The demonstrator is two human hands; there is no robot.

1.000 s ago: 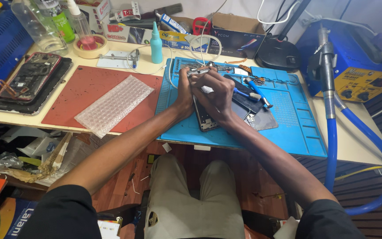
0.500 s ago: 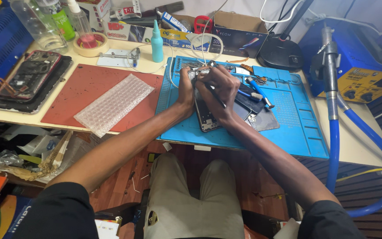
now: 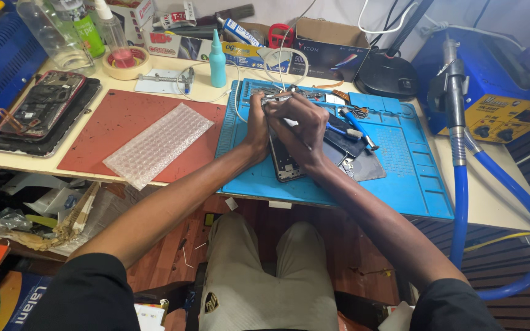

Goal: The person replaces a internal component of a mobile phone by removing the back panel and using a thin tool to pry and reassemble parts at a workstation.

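An opened dark phone (image 3: pixel 284 164) lies on the blue work mat (image 3: pixel 400 178), its upper part hidden under my hands. My left hand (image 3: pixel 254 125) presses against the phone's left edge. My right hand (image 3: pixel 294 122) is curled over the phone's top and pinches a thin metal tool (image 3: pixel 271 101) whose tip points left. Both hands touch each other above the phone.
A red mat (image 3: pixel 124 116) with a bubble-wrap sheet (image 3: pixel 158 143) lies to the left, beyond it a disassembled phone (image 3: pixel 41 104) on a dark tray. A teal bottle (image 3: pixel 217 58), tape roll (image 3: pixel 127 61), boxes and a black lamp base (image 3: pixel 387 76) line the back. A blue hot-air station (image 3: pixel 498 79) with hose (image 3: pixel 461 202) stands right.
My hands stay on the phone; the right hand has shifted slightly up toward the phone's top with the tool. The view has tilted a little.
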